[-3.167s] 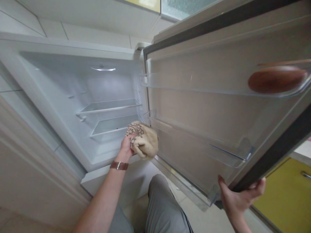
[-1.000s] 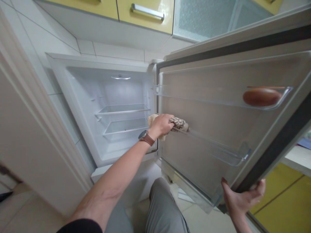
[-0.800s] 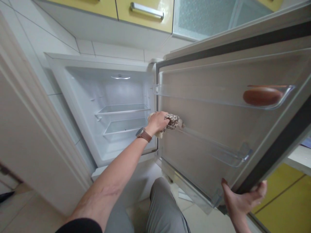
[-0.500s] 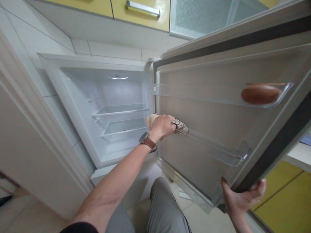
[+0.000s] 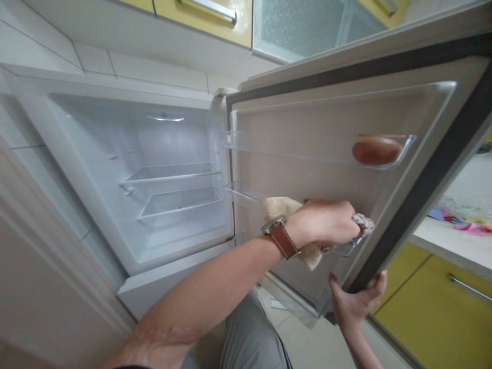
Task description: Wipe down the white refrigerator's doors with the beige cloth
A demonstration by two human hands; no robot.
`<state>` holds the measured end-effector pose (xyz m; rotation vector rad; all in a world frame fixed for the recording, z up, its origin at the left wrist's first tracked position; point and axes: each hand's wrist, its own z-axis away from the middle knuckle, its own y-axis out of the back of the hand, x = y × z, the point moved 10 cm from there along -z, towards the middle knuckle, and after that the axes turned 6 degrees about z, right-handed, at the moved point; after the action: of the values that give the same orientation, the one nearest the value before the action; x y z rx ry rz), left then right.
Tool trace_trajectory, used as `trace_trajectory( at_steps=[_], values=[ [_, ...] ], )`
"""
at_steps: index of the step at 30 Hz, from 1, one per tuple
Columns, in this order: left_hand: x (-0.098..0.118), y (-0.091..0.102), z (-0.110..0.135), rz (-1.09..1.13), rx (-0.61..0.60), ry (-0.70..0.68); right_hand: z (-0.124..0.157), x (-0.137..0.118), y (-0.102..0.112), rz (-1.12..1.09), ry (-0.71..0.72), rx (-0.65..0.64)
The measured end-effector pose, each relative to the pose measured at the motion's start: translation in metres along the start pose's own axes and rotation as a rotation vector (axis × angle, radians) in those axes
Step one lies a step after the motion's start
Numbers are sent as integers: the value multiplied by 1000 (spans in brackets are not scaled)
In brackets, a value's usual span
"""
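Note:
My left hand (image 5: pixel 326 220), with a brown-strapped watch on the wrist, is closed around a cream cloth with a dark pattern (image 5: pixel 282 205). It presses the cloth to the middle clear door shelf (image 5: pixel 246 193), near that shelf's outer end. The open fridge door (image 5: pixel 292 174) stands to the right of the fridge compartment. My right hand (image 5: pixel 357 302) grips the door's lower outer edge, thumb on the inner side and fingers round the outside. A rounded reddish-brown thing (image 5: pixel 376 151) sits at the outer end of the upper door shelf (image 5: pixel 292 146).
Inside the fridge, two glass shelves (image 5: pixel 180 202) show under a lit lamp (image 5: pixel 166 118). Yellow cabinets (image 5: pixel 442 302) and a white counter (image 5: pixel 453 243) with colourful items lie right of the door. A yellow overhead cabinet (image 5: pixel 215 28) hangs above. My knee (image 5: pixel 249 333) is below the door.
My left hand has slid the cloth along the middle door shelf, from near the hinge to the outer end. My right hand keeps its grip on the door. The view has shifted right.

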<state>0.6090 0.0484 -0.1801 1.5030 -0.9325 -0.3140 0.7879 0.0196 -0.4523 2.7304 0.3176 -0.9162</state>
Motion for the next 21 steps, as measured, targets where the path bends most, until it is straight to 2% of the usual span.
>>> trace_trajectory(
  at_steps=[2,7,13,17,21],
  values=[
    [7,-3,4,21,-41,-44,-1,-1,0,21,22,14],
    [-3,2,17,20,-55,-114,-1,-9,3,47,84,53],
    [-29,11,19,-67,30,-44,-1,-13,5,52,95,59],
    [-63,23,21,-38,99,24,-4,-11,3,33,79,36],
    [-123,45,27,-33,177,124,-7,-6,-2,2,28,-9]
  ],
)
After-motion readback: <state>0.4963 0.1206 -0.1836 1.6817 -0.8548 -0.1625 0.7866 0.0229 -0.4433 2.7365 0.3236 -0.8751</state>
